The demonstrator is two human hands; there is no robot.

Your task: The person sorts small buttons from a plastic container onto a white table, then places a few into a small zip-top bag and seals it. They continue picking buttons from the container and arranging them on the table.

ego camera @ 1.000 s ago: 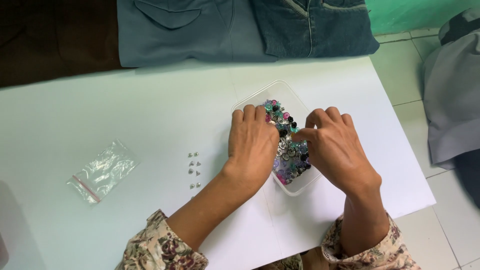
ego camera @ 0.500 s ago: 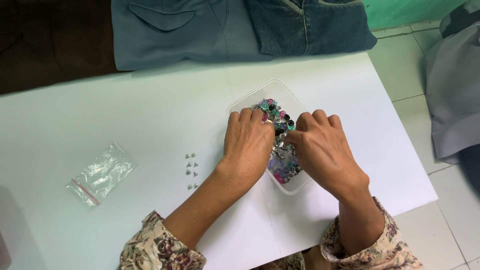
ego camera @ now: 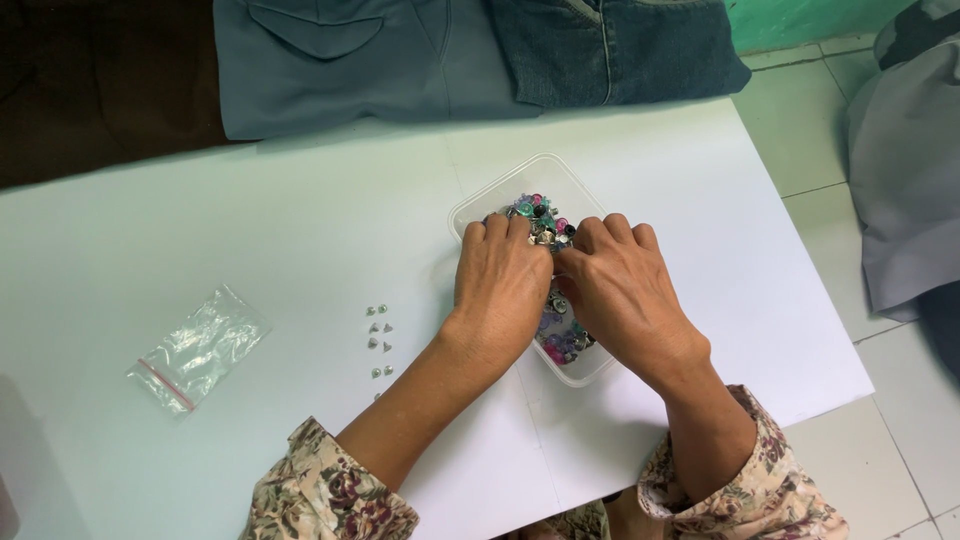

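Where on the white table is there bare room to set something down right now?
Bare patches: between the folded grey garment and the small silver studs; right of the clear plastic tub of coloured beads. Crowded: both hands, left and right, fill the tub.

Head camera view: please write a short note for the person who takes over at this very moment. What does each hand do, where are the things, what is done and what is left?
Left hand: palm down over the clear plastic tub, fingers in the mixed studs and beads; whether it grips anything is hidden.
Right hand: the same, beside the left, fingertips meeting over the pile.
Things: tub on the white table, right of centre. Small silver studs lie in a loose column left of the tub. Clear zip bag lies further left, flat.
Done: a few silver studs are set out.
Left: the tub holds many mixed pieces.
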